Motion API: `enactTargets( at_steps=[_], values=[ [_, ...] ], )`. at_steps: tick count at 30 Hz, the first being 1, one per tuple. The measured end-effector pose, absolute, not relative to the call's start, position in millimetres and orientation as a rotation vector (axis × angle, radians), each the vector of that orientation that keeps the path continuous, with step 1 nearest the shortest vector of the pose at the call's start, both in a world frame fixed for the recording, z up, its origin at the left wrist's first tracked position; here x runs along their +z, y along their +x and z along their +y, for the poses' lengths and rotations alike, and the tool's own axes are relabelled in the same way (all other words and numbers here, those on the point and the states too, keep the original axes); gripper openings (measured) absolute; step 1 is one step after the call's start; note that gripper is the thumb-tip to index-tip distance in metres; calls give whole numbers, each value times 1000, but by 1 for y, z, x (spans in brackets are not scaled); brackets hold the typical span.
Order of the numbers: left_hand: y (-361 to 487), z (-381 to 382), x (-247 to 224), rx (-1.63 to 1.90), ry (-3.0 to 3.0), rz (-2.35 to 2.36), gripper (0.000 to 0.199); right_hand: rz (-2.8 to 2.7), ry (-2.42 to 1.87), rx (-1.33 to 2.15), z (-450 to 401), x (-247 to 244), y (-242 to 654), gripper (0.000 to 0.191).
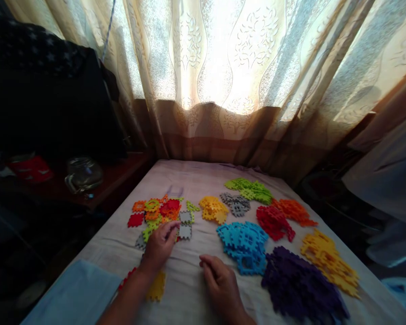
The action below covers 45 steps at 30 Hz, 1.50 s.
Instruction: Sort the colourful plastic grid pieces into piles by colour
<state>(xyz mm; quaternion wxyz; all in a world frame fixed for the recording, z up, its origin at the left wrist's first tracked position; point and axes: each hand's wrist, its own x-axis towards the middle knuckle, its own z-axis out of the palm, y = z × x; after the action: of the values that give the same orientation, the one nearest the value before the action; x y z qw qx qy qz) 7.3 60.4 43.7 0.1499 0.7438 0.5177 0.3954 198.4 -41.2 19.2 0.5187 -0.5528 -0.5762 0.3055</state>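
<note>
My left hand [161,241] is over the near edge of a mixed group of notched plastic building tiles, its fingers bent together. Whatever it may pinch is hidden. Around its fingertips lie a grey square tile [185,232], lime green tiles [153,223] and a red tile [169,207]. Under my left forearm a yellow tile [156,287] partly shows. My right hand [219,282] rests on the cloth in the middle front, fingers curled in and nothing visible in them. Nearest to it is a heap of blue tiles [245,243].
To the right lie heaps of purple [301,284], yellow [328,259], red [274,221], orange [295,211], grey [236,204] and green tiles [252,188]. A light blue cloth [76,295] covers the front left corner. A glass jug [84,174] stands on a side table.
</note>
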Motion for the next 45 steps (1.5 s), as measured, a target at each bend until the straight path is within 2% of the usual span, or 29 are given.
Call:
enactTargets(
  at_steps=[2,8,14,21,25,30,32,36,39,45],
  values=[
    [-14,82,54,970,2180,1758,36,-1404,-1346,686,-41,15,203,21],
    [-73,147,59,730,1999,2184,53,-1443,-1338,656,-39,10,205,23],
    [-69,158,37,482,2083,2117,57,-1517,-1337,574,-39,10,205,24],
    [-61,121,31,402,2298,1853,67,-1556,-1346,519,-39,11,206,24],
    [-76,65,27,389,2426,1709,92,-1574,-1358,519,-39,12,206,25],
    [-85,3,19,146,2529,1492,124,-1586,-1381,502,-40,10,206,24],
    [-84,-4,17,159,2551,1495,118,-1590,-1384,492,-39,9,205,24],
    [-75,11,15,330,2559,1594,91,-1605,-1388,463,-40,8,204,24],
    [-61,25,13,466,2577,1614,86,-1617,-1398,450,-42,6,203,25],
    [-34,40,8,1044,2335,1764,50,-1630,-1457,408,-26,11,202,25]
  ],
)
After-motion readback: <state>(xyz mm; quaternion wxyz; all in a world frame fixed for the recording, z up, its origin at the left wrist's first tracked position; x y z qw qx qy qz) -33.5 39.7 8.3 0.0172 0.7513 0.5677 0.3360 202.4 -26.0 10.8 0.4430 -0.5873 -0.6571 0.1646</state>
